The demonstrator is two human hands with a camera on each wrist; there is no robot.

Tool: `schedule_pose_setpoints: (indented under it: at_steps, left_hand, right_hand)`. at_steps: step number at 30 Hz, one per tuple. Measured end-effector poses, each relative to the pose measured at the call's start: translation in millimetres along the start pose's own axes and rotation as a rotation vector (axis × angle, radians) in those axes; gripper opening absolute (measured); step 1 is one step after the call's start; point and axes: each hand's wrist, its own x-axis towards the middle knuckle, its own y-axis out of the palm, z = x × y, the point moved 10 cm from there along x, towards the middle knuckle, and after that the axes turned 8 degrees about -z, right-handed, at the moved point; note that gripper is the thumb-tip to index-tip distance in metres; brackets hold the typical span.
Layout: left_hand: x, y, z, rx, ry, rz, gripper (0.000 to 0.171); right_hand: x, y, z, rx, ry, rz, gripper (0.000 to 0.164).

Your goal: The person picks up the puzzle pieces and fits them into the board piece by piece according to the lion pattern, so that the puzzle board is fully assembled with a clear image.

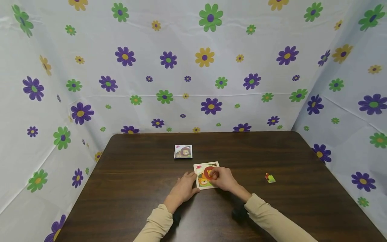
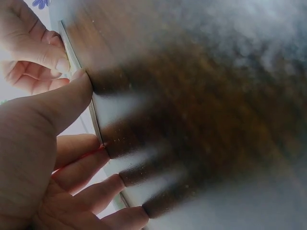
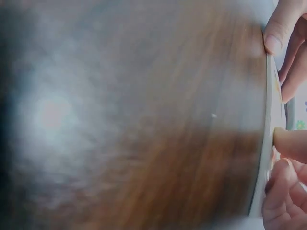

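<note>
A square lion jigsaw puzzle in a pale frame [image 1: 201, 182] lies on the dark table, showing a red-maned lion, a smaller orange animal and a pink flower. My left hand [image 1: 183, 187] rests along its left side, fingers extended to the table and thumb touching the near edge; the left wrist view shows this thumb [image 2: 72, 98] against the frame. Over the right part of the picture, my right hand [image 1: 224, 178] has curled fingers and thumb pinching at a puzzle piece, mostly hidden beneath them. The right wrist view shows the right thumb [image 3: 290, 144] low over the frame.
A loose puzzle piece [image 1: 270, 178], green with red, lies to the right on the table [image 1: 136, 191]. Behind the puzzle lies a small card [image 1: 183, 152] with a similar lion picture. A flowered white cloth [image 1: 181, 70] hangs around the table's back and sides.
</note>
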Motion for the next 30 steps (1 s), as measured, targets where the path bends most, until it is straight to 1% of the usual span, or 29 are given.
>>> schedule_pose_setpoints:
  at_steps: [2, 4, 6, 9, 12, 16, 20, 23, 26, 30]
  left_hand:
    - [0.3, -0.1, -0.9, -0.002, 0.006, 0.000, 0.052]
    - [0.2, 0.0, -1.8, -0.004, 0.010, 0.001, 0.052]
    - [-0.1, 0.2, -2.1, -0.007, 0.007, 0.004, 0.052]
    - [-0.5, 0.6, -0.8, -0.012, -0.006, 0.010, 0.053]
    - [-0.2, 1.1, 0.6, -0.008, -0.010, 0.011, 0.053]
    - [-0.1, -0.5, 0.7, -0.002, -0.006, 0.010, 0.054]
    - [-0.3, -4.3, -1.0, 0.001, -0.004, 0.009, 0.054]
    - [0.1, -4.9, -1.6, 0.006, -0.001, 0.009, 0.053]
    - [-0.4, -3.2, -1.8, 0.003, -0.001, 0.012, 0.053]
    - [-2.0, -2.9, -1.1, 0.005, 0.001, 0.011, 0.052]
  right_hand:
    - [-1.4, -2.3, 1.0, -0.006, -0.019, -0.015, 0.018]
    - [-3.2, -4.7, 2.6, -0.040, -0.058, -0.028, 0.016]
    - [-4.7, -6.3, 5.7, -0.077, -0.114, -0.032, 0.014]
    - [-6.4, -6.7, 12.3, -0.137, -0.226, -0.020, 0.010]
    - [-7.4, -5.4, 15.1, -0.153, -0.292, 0.012, 0.013]
    - [-6.7, -2.5, 14.6, -0.169, -0.314, 0.045, 0.019]
    - [-4.7, -1.2, 16.4, -0.212, -0.316, 0.054, 0.017]
    - [-3.2, -1.8, 15.2, -0.215, -0.277, 0.058, 0.017]
    - [-3.5, -2.5, 12.7, -0.200, -0.248, 0.063, 0.020]
    - [-3.7, -10.3, 11.1, -0.156, -0.217, 0.048, 0.033]
